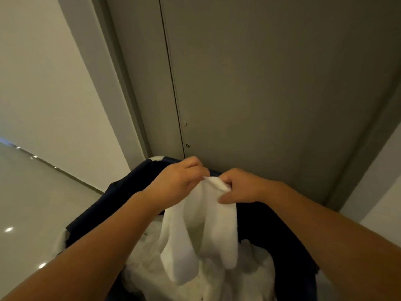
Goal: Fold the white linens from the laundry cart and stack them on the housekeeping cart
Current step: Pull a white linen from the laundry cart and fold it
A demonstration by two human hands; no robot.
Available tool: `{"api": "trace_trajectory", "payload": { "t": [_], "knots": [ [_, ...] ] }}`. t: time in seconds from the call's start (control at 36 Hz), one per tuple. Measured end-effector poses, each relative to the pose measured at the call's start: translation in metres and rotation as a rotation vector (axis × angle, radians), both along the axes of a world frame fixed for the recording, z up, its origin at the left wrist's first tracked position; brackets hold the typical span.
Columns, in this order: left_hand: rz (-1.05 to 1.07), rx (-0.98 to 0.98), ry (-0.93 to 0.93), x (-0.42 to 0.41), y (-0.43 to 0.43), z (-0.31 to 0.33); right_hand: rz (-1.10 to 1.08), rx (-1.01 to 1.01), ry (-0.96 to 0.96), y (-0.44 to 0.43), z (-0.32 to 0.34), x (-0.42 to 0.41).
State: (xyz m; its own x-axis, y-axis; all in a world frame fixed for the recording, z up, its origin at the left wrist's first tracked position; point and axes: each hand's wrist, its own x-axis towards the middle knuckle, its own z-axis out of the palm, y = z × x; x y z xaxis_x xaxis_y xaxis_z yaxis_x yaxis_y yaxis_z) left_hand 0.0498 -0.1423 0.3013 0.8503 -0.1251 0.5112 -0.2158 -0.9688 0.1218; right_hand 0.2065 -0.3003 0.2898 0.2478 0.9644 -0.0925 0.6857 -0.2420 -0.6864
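Two hands, left hand [181, 181] and right hand [240, 187], pinch one white towel's [195, 233] top edge above the dark laundry cart [112, 205], other white linens [249, 276] heaped inside it.

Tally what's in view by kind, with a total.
Hands: 2, left hand and right hand
Held white linen: 1
Linen heap in the cart: 1
Laundry cart, dark blue: 1
Total: 5

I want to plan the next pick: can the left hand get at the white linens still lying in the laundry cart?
Probably yes, once free. The pile lies uncovered below, but the left hand now grips the lifted towel.
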Motion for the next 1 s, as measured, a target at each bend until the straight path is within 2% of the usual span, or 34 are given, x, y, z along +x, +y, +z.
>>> {"api": "trace_trajectory", "payload": {
  "t": [0.08,0.22,0.39,0.56,0.64,0.81,0.92,1.0],
  "knots": [
    [0.084,-0.017,0.047,-0.007,-0.010,0.012,0.007,-0.094,-0.010,-0.022,0.013,0.004],
    [0.216,-0.015,0.130,-0.017,-0.019,0.024,-0.045,-0.231,-0.248,-0.051,0.013,0.022],
    [0.325,-0.035,0.020,-0.026,-0.026,0.041,-0.215,-0.150,-0.330,-0.075,-0.006,0.046],
    [0.404,-0.034,-0.051,-0.030,-0.023,0.058,-0.547,0.061,-0.212,-0.084,-0.023,0.052],
    [0.447,-0.126,-0.070,-0.025,-0.020,0.062,-0.629,0.244,-0.122,-0.079,-0.006,0.041],
    [0.361,-0.258,-0.081,-0.002,-0.023,0.063,-0.480,0.270,0.001,-0.047,0.041,0.001],
    [0.253,-0.286,-0.157,0.013,-0.018,0.070,-0.360,0.391,0.197,-0.024,0.051,-0.027],
    [0.162,-0.322,-0.173,0.019,-0.006,0.072,-0.250,0.429,0.235,-0.009,0.054,-0.040]
  ]
}}
